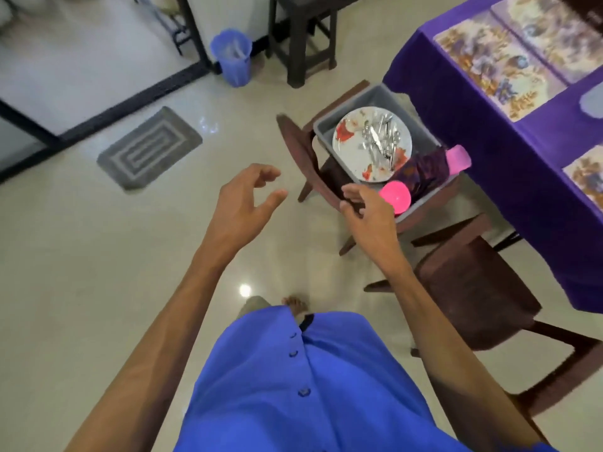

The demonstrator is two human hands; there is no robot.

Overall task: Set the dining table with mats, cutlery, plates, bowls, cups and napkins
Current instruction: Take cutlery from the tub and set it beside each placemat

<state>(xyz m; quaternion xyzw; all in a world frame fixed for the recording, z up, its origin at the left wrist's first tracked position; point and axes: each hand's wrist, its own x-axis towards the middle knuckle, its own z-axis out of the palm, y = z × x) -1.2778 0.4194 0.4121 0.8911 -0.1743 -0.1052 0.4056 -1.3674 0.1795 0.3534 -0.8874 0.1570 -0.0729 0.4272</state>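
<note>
A grey tub (pixel 380 98) sits on a dark wooden chair (pixel 295 148) beside the table. In it lie a white flowered plate (pixel 355 156) with a heap of steel cutlery (pixel 380 138) on top, a pink cup (pixel 396 196), a second pink cup (pixel 458 158) on its side and dark purple napkins (pixel 421 171). The dining table (pixel 463 93) wears a purple cloth and carries patterned mats (pixel 496 63). My right hand (pixel 367 210) hovers just left of the nearer pink cup, fingers relaxed, holding nothing. My left hand (pixel 246 197) hangs in the air over the floor, fingers loosely curled and empty.
A second wooden chair (pixel 479 288) stands at the table's near side, right of my right arm. A blue bin (pixel 232 57) and a dark stool (pixel 303 34) stand farther back. A grey doormat (pixel 150 146) lies on the glossy tiled floor to the left.
</note>
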